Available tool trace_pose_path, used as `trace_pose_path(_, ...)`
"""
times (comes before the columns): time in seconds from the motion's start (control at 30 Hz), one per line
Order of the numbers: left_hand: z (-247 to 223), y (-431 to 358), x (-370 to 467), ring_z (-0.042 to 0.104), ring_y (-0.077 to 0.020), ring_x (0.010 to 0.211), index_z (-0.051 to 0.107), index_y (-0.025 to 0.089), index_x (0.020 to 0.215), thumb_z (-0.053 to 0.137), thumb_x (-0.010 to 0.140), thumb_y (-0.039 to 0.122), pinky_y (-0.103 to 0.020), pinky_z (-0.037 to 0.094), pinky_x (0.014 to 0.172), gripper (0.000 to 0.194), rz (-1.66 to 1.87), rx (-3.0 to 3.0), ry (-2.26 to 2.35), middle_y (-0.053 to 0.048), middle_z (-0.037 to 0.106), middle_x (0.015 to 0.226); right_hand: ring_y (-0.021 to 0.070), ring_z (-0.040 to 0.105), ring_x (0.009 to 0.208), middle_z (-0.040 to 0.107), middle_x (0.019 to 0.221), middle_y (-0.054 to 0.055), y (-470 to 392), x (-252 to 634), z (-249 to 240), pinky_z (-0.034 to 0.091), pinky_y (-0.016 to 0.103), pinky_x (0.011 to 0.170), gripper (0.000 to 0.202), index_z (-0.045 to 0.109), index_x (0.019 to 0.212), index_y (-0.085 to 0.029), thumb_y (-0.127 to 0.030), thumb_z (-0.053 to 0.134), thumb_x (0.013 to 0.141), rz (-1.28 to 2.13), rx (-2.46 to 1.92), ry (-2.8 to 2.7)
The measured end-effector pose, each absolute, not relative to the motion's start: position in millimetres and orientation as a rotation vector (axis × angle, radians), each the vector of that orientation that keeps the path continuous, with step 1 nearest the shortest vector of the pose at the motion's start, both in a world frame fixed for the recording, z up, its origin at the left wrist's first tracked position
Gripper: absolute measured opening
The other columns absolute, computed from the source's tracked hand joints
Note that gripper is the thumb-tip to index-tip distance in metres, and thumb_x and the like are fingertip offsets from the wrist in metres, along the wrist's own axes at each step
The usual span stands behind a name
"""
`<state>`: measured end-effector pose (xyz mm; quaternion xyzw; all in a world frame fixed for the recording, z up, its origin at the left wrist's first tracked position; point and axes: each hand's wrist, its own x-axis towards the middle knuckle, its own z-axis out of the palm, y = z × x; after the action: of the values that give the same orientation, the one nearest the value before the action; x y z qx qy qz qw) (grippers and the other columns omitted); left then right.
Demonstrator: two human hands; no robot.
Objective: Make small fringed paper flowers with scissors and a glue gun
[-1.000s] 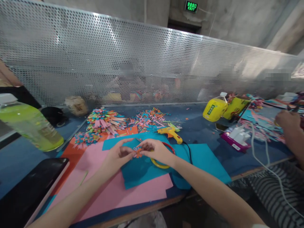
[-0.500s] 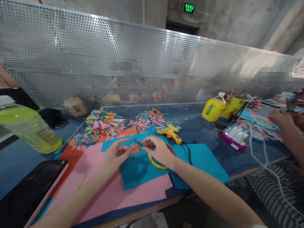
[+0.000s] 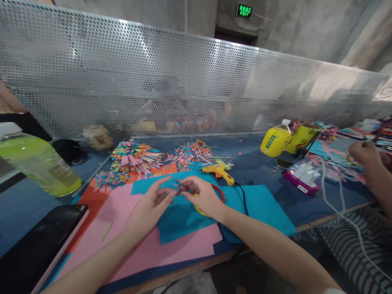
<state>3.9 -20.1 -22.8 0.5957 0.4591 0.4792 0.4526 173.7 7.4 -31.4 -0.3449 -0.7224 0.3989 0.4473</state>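
Observation:
Over a blue paper sheet (image 3: 180, 230), my left hand (image 3: 154, 200) pinches a small orange paper flower, now mostly hidden by fingers. My right hand (image 3: 203, 196) is closed on scissors with a red and a yellow handle (image 3: 223, 194). Their blade tips (image 3: 177, 182) come out near my left fingertips, and both hands almost touch. Pink paper (image 3: 190, 247) lies under the blue sheet. Just beyond my right hand rests a yellow glue gun (image 3: 219, 170) with a black cord.
Folded paper strips stand in a bunch (image 3: 134, 157), beside loose scraps (image 3: 192, 153). A phone-like black object (image 3: 45, 237) and a green drink bottle (image 3: 39, 163) are at left. To the right are a yellow bottle (image 3: 275, 141), a purple pack (image 3: 301, 179), a white cable (image 3: 326, 192) and another person's hand (image 3: 366, 155).
My hands have come closer together and the flower has turned out of sight between the fingers. The scissors' handles have tilted with my right hand. The other person's hand has shifted slightly.

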Motion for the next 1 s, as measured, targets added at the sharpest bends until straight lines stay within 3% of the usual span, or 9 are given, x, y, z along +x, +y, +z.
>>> trace_pose_path(0.17, -29.0, -17.2, 0.2, 0.060, -0.0151, 0.067, 0.043, 0.020, 0.111, 0.061, 0.072, 0.036, -0.025, 0.046, 0.059, 0.046, 1.226, 1.508, 1.171, 0.001, 0.062, 0.070, 0.0132, 0.060, 0.062, 0.059, 0.072, 0.001, 18.9, 173.5, -36.5, 0.051, 0.025, 0.052, 0.032, 0.049, 0.085, -0.017, -0.034, 0.067, 0.066, 1.398, -0.802, -1.435)
trace_pose_path(0.27, -31.6, -14.6, -0.7, 0.059, -0.0166, 0.080, 0.041, 0.020, 0.113, 0.064, 0.069, 0.033, -0.026, 0.048, 0.064, 0.051, 1.258, 1.477, 1.134, -0.002, 0.062, 0.083, 0.0129, 0.060, 0.059, 0.059, 0.068, -0.001, 19.7, 173.5, -35.8, 0.052, 0.025, 0.050, 0.036, 0.049, 0.083, -0.017, -0.035, 0.071, 0.061, 1.502, -0.743, -1.389)
trace_pose_path(0.37, -31.9, -14.7, 0.9, 0.059, -0.0183, 0.085, 0.041, 0.021, 0.116, 0.065, 0.068, 0.033, -0.028, 0.049, 0.067, 0.055, 1.197, 1.426, 1.070, -0.004, 0.062, 0.089, 0.0131, 0.061, 0.059, 0.059, 0.068, -0.001, 17.2, 172.6, -34.8, 0.052, 0.025, 0.050, 0.038, 0.049, 0.084, -0.016, -0.034, 0.072, 0.060, 1.543, -0.724, -1.407)
trace_pose_path(0.57, -30.0, -15.7, 1.9, 0.059, -0.0136, 0.064, 0.045, 0.019, 0.112, 0.068, 0.065, 0.034, -0.025, 0.047, 0.058, 0.054, 1.186, 1.336, 1.062, 0.002, 0.061, 0.073, 0.0145, 0.063, 0.061, 0.061, 0.070, 0.000, 15.7, 172.9, -37.6, 0.053, 0.026, 0.052, 0.038, 0.050, 0.086, -0.016, -0.035, 0.071, 0.062, 1.579, -0.718, -1.455)
trace_pose_path(1.0, -35.6, -11.3, -3.1, 0.061, -0.0127, 0.060, 0.045, 0.017, 0.110, 0.067, 0.067, 0.030, -0.026, 0.048, 0.056, 0.050, 1.165, 1.308, 1.011, 0.000, 0.066, 0.072, 0.0145, 0.063, 0.060, 0.062, 0.070, 0.001, 14.6, 176.6, -33.0, 0.053, 0.027, 0.053, 0.036, 0.051, 0.087, -0.015, -0.035, 0.070, 0.064, 1.620, -0.789, -1.499)
